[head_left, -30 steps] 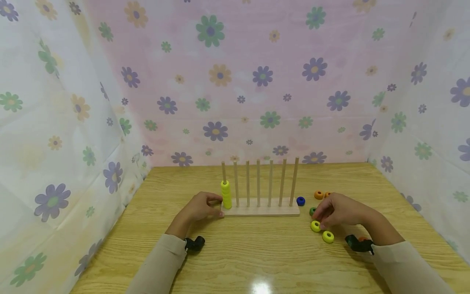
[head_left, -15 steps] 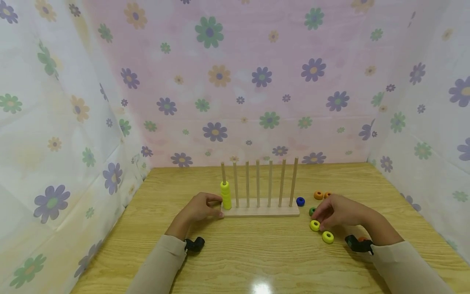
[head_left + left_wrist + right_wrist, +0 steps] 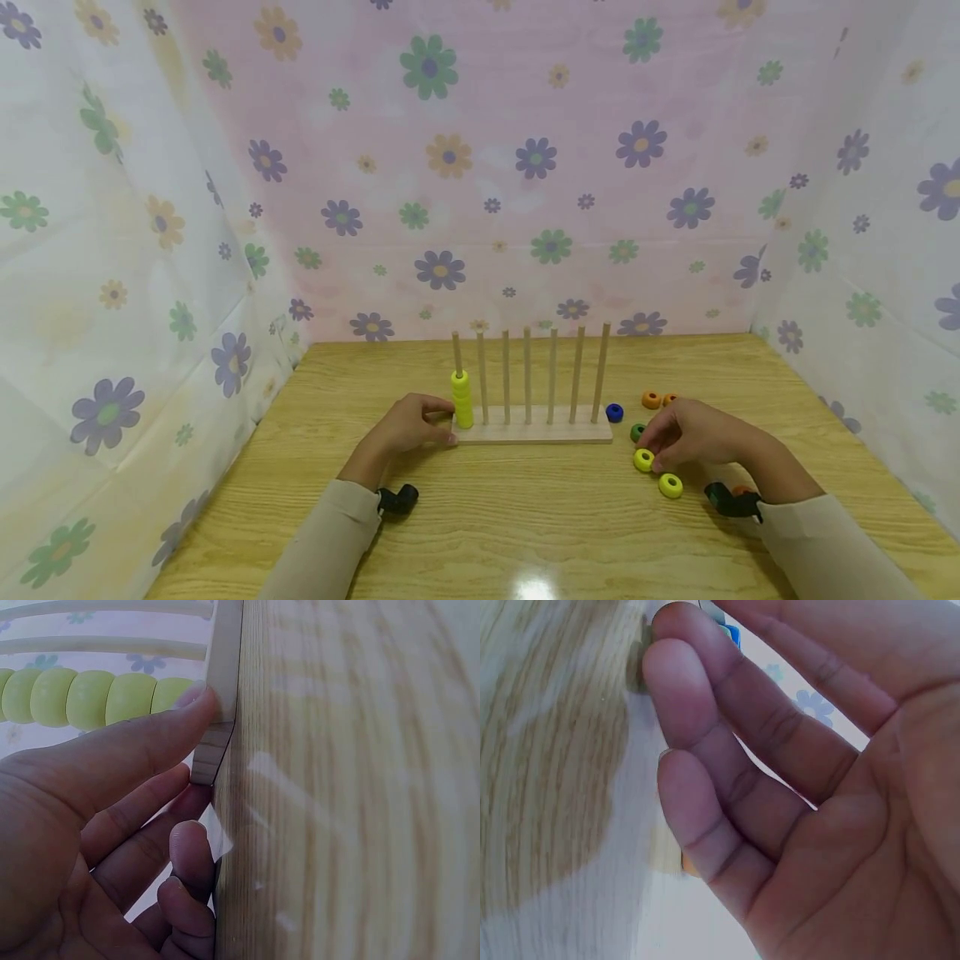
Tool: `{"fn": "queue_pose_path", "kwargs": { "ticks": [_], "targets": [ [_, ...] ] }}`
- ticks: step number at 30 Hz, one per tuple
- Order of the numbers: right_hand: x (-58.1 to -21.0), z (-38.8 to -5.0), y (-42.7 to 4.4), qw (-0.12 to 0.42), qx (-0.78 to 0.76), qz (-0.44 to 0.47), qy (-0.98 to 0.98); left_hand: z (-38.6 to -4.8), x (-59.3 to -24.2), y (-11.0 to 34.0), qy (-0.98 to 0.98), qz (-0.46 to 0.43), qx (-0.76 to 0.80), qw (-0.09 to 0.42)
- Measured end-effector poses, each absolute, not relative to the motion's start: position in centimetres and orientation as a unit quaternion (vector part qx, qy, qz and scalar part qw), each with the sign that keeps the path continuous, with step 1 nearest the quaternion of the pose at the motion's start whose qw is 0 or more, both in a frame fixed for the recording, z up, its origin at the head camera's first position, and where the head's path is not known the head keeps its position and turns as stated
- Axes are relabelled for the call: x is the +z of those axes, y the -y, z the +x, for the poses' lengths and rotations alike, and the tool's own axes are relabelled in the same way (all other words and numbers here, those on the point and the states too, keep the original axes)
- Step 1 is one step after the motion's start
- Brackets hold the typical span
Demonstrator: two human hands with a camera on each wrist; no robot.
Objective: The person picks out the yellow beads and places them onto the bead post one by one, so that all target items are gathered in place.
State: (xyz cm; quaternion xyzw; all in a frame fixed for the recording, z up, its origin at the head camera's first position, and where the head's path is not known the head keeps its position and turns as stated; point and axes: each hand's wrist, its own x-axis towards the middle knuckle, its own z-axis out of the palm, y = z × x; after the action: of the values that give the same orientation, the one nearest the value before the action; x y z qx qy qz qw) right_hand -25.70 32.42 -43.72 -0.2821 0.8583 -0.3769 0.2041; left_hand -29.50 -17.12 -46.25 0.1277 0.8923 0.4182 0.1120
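A wooden peg stand (image 3: 536, 431) with several upright rods stands on the table in the head view. Its leftmost rod carries a stack of yellow beads (image 3: 462, 402). My left hand (image 3: 411, 422) grips the base's left end; in the left wrist view the thumb (image 3: 169, 735) lies on the base, with fingers behind. Right of the stand, my right hand (image 3: 697, 432) pinches a yellow bead (image 3: 644, 460) between thumb and forefinger. The right wrist view shows the other fingers (image 3: 690, 787) bent; the pinched bead is out of that view.
Near my right hand lie another yellow bead (image 3: 671, 486), a green bead (image 3: 637, 432), a blue bead (image 3: 615, 412) and two orange beads (image 3: 651, 400). An orange-red bead (image 3: 742, 491) is partly hidden by the right wrist camera (image 3: 731, 502). Flowered cloth hangs around the table.
The pinched yellow bead has shifted very slightly away from the loose yellow one, with my right hand staying almost in place. My left hand has kept its grip on the base.
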Motion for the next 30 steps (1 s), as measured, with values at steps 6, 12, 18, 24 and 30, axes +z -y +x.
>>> {"fn": "queue_pose_path", "kwargs": {
  "ticks": [6, 12, 18, 24, 30],
  "targets": [
    [-43.4, -25.6, -32.5, 0.201, -0.379, -0.294, -0.854, -29.5, -46.3, 17.2, -0.892, 0.127, 0.419, 0.112],
    [-43.4, -26.0, -32.5, 0.18, -0.363, -0.296, -0.865, -29.4, -46.3, 17.2, -0.893, 0.123, 0.419, 0.11],
    [-42.9, -26.2, -32.2, 0.165, -0.345, -0.299, -0.874, -29.4, -46.1, 17.3, -0.891, 0.125, 0.422, 0.113],
    [-42.3, -26.2, -31.9, 0.152, -0.348, -0.305, -0.873, -29.5, -46.1, 17.4, -0.891, 0.122, 0.422, 0.11],
    [-42.1, -25.8, -31.6, 0.133, -0.345, -0.315, -0.874, -29.5, -46.2, 17.4, -0.892, 0.131, 0.416, 0.117]
  ]
}}
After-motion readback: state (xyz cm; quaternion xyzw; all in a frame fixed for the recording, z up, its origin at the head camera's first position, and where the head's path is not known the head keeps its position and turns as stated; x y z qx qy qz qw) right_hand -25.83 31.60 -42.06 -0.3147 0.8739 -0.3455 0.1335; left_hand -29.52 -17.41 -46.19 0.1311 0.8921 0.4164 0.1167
